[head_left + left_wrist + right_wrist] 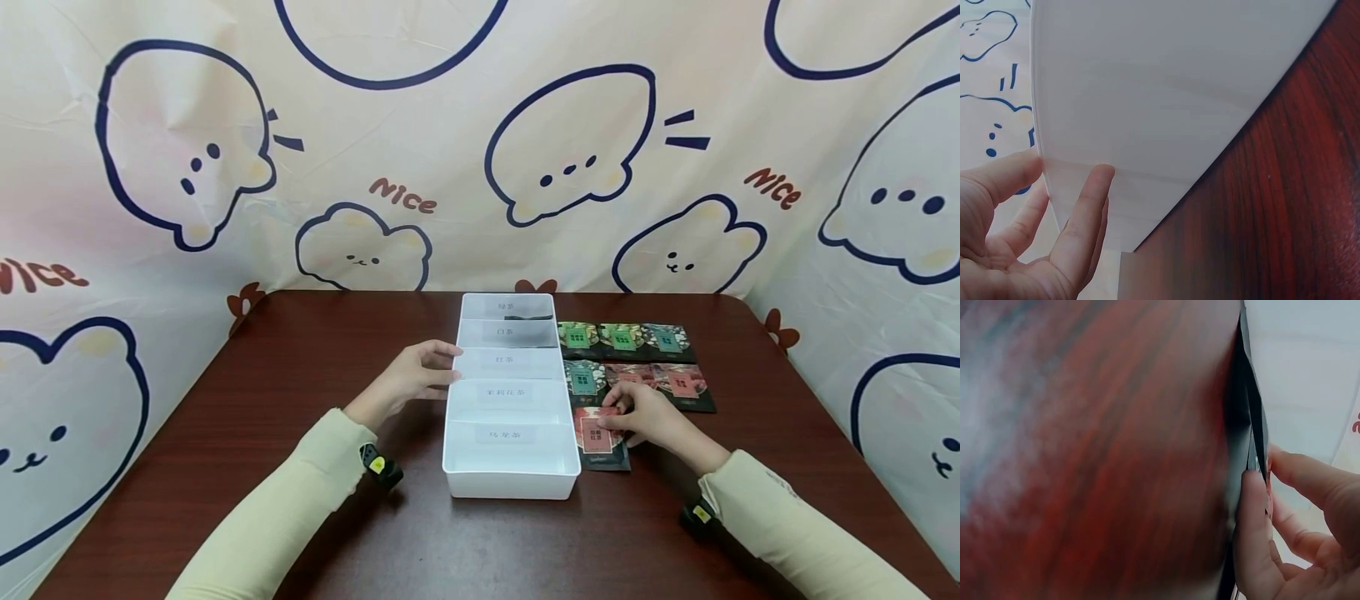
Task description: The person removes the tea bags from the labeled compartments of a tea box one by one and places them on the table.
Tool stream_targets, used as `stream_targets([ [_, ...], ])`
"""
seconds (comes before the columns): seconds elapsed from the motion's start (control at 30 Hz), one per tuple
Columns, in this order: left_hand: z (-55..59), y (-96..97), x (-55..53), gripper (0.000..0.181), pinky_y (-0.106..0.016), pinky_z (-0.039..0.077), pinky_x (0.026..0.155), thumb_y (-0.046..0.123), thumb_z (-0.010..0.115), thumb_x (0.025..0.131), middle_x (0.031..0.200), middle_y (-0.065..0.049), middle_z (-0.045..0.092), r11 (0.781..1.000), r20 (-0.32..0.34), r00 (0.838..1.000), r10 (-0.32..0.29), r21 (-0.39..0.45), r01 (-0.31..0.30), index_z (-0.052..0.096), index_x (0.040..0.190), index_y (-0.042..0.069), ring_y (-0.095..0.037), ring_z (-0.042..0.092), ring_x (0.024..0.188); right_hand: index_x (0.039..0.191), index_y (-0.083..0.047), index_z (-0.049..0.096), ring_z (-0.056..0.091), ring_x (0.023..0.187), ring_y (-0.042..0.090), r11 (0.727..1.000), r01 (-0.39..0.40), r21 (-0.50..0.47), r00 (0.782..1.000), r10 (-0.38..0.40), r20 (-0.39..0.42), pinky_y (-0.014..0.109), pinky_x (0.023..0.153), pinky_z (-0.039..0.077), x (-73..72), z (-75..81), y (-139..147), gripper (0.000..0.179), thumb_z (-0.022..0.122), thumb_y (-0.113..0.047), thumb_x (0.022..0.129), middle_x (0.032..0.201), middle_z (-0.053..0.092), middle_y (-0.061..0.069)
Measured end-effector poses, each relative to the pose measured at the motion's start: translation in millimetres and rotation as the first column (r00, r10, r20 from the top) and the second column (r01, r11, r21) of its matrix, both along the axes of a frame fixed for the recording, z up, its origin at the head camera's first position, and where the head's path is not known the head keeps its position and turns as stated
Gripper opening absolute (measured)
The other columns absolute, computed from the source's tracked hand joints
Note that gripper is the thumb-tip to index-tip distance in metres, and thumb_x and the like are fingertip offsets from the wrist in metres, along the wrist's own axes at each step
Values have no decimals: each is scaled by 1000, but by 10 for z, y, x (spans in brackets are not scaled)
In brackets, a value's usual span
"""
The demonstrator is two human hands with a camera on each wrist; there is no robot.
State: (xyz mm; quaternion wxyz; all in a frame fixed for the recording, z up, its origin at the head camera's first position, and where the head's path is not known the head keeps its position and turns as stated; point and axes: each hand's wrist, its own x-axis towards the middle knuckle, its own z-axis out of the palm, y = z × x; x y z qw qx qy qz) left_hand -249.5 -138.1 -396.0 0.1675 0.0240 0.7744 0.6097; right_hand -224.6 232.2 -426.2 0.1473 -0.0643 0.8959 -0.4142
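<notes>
A long white box (512, 485) with several labelled compartments stands mid-table, its length running away from me. My left hand (408, 379) is at its left side; in the left wrist view, fingertips (1105, 172) lie along the outer wall and others reach the rim. Just right of the box, my right hand (647, 414) pinches the edge of a red-labelled packet (597, 442), the nearest of the packets. The right wrist view shows that packet's dark edge (1259, 419) between thumb and fingers.
Behind the pinched packet lie two rows of flat packets: green ones (577, 337), teal ones (584, 379) and red ones (684, 383). A dark strip (528, 317) shows at a rear compartment of the box. A printed cloth (457, 142) hangs behind the brown table (360, 533).
</notes>
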Motion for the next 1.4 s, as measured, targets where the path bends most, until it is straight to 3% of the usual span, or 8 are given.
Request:
stream_targets([
  [0.43,9,7,3,46,-47,57,85,4,71,86,122,-22,54,1000,-13,1000,-13,8,13,54,129,5,-25,64,91,101,-3,57,60,61,16,999,-6,53,1000,6,5,33,52,58,10,-5,-22,33,78,-21,83,86,50,10],
  [1.4,-7,-6,-11,45,-49,55,87,6,71,87,124,-21,54,1000,-3,1000,0,-11,0,54,129,7,-27,64,94,102,-3,57,59,64,19,999,-5,36,999,3,38,34,54,58,7,46,-45,33,77,-20,83,86,44,9],
])
